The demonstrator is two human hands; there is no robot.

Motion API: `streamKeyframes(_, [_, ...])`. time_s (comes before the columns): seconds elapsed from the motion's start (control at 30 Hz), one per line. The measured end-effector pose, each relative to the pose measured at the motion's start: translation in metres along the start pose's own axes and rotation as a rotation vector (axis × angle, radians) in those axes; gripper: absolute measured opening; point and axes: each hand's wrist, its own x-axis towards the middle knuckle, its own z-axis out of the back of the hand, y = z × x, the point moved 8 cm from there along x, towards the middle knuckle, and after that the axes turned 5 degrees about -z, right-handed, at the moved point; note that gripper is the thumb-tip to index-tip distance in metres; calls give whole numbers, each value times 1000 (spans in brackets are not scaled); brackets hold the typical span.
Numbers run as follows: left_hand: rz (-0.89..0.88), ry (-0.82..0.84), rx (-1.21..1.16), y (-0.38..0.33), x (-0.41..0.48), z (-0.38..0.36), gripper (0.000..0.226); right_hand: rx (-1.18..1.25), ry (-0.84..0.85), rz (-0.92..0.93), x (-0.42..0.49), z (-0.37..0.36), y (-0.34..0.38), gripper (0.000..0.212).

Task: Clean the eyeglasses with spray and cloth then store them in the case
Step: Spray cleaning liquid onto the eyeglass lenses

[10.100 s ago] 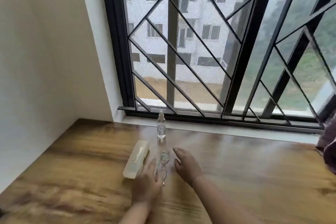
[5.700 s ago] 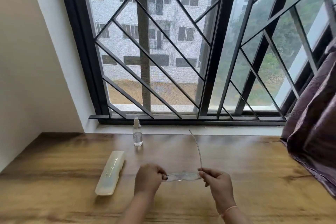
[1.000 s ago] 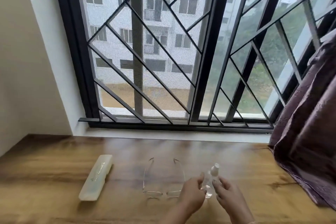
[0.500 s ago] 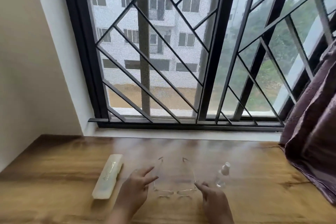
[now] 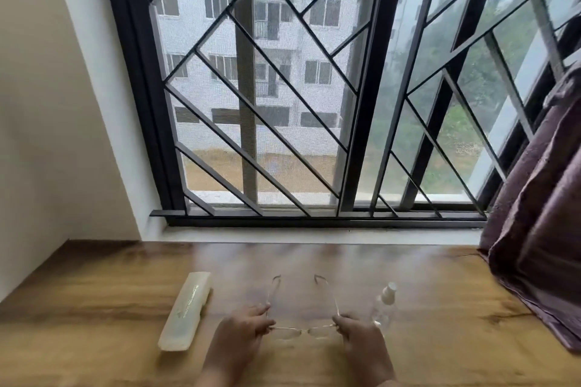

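- We see the left hand (image 5: 242,333) pinching one end of the thin gold wire-rimmed eyeglasses (image 5: 301,330).
- The right hand (image 5: 358,339) pinches the other end; the temples are unfolded and point to 12 o'clock.
- A small clear plastic spray bottle (image 5: 385,305) stands upright at 1 o'clock, just beside the right hand.
- A long pale translucent case (image 5: 187,311) lies on the brown wooden table (image 5: 440,308), at 10 o'clock of the left hand.

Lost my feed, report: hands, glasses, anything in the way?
Left hand, right hand pinch eyeglasses at frame corners. Case closed, left. Spray bottle beside right hand.
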Motion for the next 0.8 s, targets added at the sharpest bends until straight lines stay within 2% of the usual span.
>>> streamKeyframes(0.17, [23,-210,-186,-2,31,44,19,23,-109,-10,35,38,30,22])
streamKeyframes(0.43, [-27,-446,-192,-32,107,109,13,137,-227,-61,96,113,67,12])
streamKeyframes(0.53, [-50,-526,-180,-40,123,122,14,323,-433,-110,86,152,58,27])
streamKeyframes(0.63, [-18,-586,-213,-42,130,127,14,491,-648,-204,48,163,18,27])
streamKeyframes(0.7, [15,-604,-227,-41,131,127,14,518,-630,-299,21,144,-14,31])
streamKeyframes(0.8, [22,-613,-216,-43,131,126,14,544,-405,-419,-3,102,-47,53])
